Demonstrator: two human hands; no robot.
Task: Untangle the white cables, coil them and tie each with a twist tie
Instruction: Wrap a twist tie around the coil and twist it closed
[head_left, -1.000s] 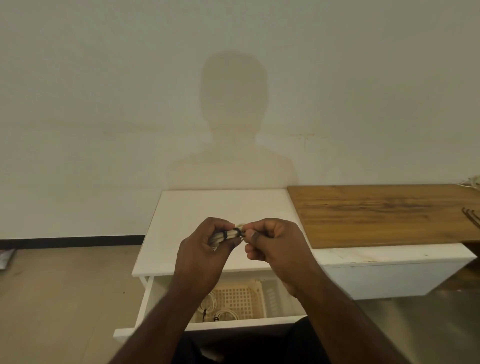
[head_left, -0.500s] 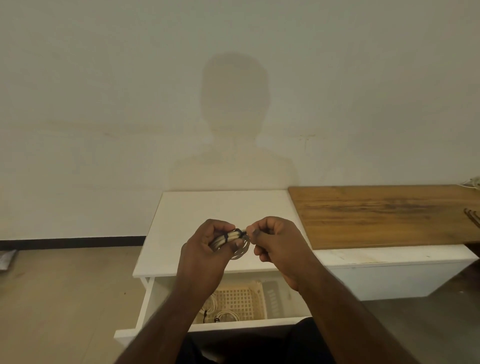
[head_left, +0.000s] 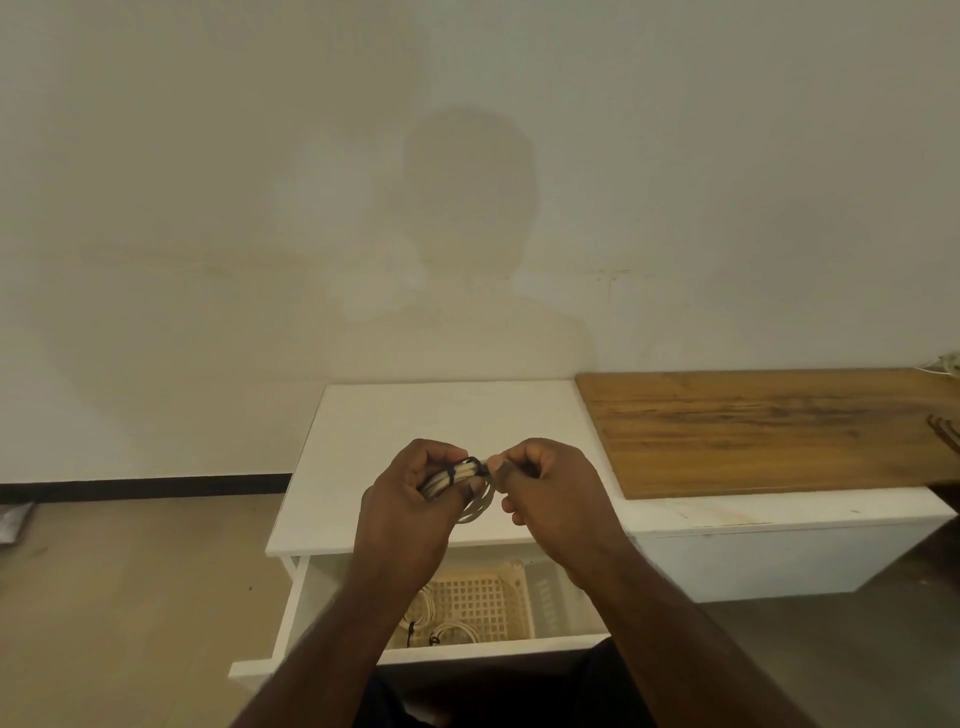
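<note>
We have one coiled white cable (head_left: 470, 496) up in the air over the white tabletop (head_left: 395, 441), between both hands. Our left hand (head_left: 415, 499) is curled round the bundle, gripping the strands. A dark twist tie (head_left: 451, 477) already wraps the strands, with a second dark knot-like bit at the end nearest the right hand. Our right hand (head_left: 545, 486) pinches at that end with thumb and fingers together; we can't tell if it's the tie tail or the cable itself between the fingertips. Loop of the coil hangs out below the left hand.

Progress call: this cable looks coiled and wrapped, so we're likely on the last twists of the tie.

Below, the open drawer (head_left: 498, 647) holds a beige basket (head_left: 478, 603), and a couple of small white coils with dark ties (head_left: 447, 634) sit at its front-left, probably finished ones. More white cable (head_left: 948, 364) peeks in at the far right edge past the wooden board (head_left: 769, 426), too cropped to judge. So some may be left; count unknown.
</note>
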